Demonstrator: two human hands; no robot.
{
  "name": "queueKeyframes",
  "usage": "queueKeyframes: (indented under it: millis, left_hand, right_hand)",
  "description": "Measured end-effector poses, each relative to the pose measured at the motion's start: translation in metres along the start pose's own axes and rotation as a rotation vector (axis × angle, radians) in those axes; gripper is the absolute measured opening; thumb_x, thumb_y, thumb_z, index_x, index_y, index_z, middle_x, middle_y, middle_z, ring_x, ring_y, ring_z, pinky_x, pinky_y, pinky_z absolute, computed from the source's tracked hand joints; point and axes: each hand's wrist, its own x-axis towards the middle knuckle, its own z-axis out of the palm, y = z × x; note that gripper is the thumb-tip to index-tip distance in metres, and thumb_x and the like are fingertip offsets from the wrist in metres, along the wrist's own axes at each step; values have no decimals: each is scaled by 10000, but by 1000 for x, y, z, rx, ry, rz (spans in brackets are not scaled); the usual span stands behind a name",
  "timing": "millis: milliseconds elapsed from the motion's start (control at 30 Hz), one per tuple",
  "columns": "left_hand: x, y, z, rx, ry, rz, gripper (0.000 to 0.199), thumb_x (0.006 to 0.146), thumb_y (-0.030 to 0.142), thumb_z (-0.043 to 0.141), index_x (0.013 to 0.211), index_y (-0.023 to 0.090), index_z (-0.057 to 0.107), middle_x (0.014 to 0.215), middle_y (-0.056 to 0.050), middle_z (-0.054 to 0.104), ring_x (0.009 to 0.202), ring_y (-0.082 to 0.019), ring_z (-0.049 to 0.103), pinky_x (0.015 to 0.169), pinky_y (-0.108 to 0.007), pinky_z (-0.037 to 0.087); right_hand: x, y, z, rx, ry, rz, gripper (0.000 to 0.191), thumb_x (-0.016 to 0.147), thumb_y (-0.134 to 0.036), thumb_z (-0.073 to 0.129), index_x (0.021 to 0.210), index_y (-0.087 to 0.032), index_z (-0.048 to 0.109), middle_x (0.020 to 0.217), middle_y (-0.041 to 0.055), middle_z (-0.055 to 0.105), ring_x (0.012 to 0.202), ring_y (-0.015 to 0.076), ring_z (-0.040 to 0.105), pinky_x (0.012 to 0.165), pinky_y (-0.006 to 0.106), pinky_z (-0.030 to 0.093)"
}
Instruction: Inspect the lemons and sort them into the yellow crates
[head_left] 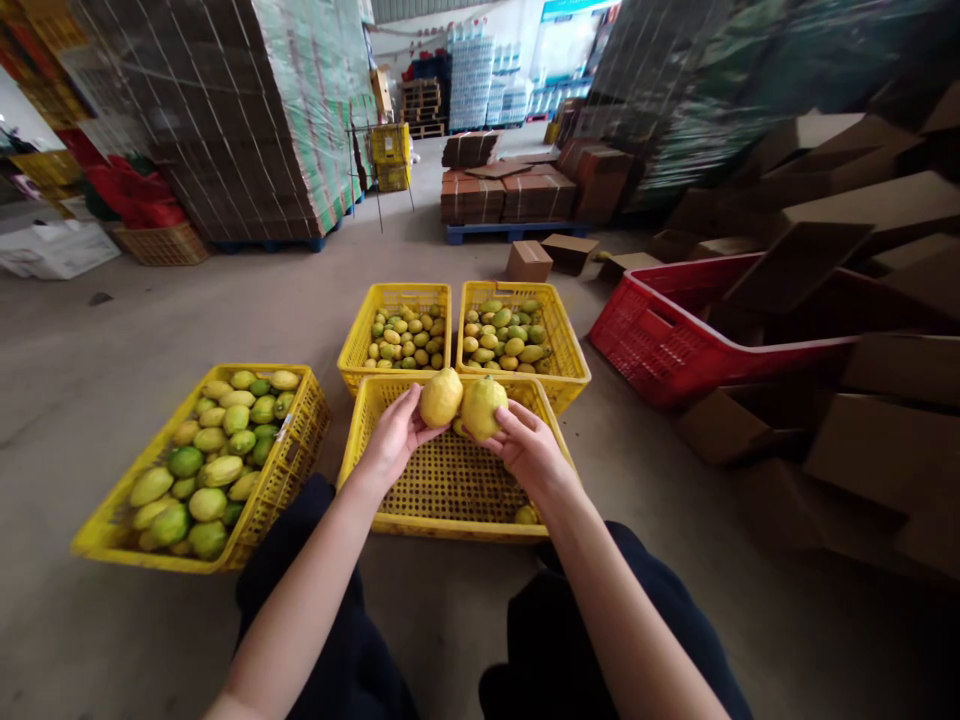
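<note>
Two-handed hold above the near crate (450, 528). The left hand (394, 435) is gripping the left fruit (441, 398) between thumb and fingers; the right hand (535, 452) is likewise holding the right fruit (484, 408). The pair is hanging side by side over the crate's far part; whether the skins are touching is hard to tell. For good handling, the fingertips should be pressing only lightly, sparing the rind, and both hands should be hovering low, so that any slip is ending inside. Another fruit (526, 514) is lying in the near right corner.
</note>
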Motion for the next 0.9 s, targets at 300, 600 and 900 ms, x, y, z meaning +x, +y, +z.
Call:
queueKeyframes:
  millis: [300, 600, 900]
  left_hand:
    - [-2, -2, -2, 253, -69, 95, 417, 696, 348, 822, 1054, 168, 708, 1154, -95, 696, 1082, -248, 634, 963, -389, 514]
    - [1, 0, -4, 146, -45, 89, 405, 611, 429, 864, 852, 153, 690, 878, -37, 699, 834, -144, 630, 765, -249, 489]
    - [0, 6, -3, 67, -17, 8, 214, 775, 263, 740, 944, 145, 685, 938, -59, 708, 771, -142, 668, 771, -288, 553]
  right_hand:
    - [0, 8, 5, -3, -9, 12, 357, 584, -346, 883, 877, -212, 729, 939, 23, 759, 847, 193, 733, 791, 287, 595]
    - [3, 2, -6, -74, 2, -5, 372, 613, -457, 853, 895, -250, 727, 936, 36, 738, 868, 204, 696, 727, 295, 576]
    - [-4, -5, -2, 44, -20, 1, 329, 607, -373, 873, 807, -235, 650, 782, -35, 707, 687, 114, 674, 650, 225, 557]
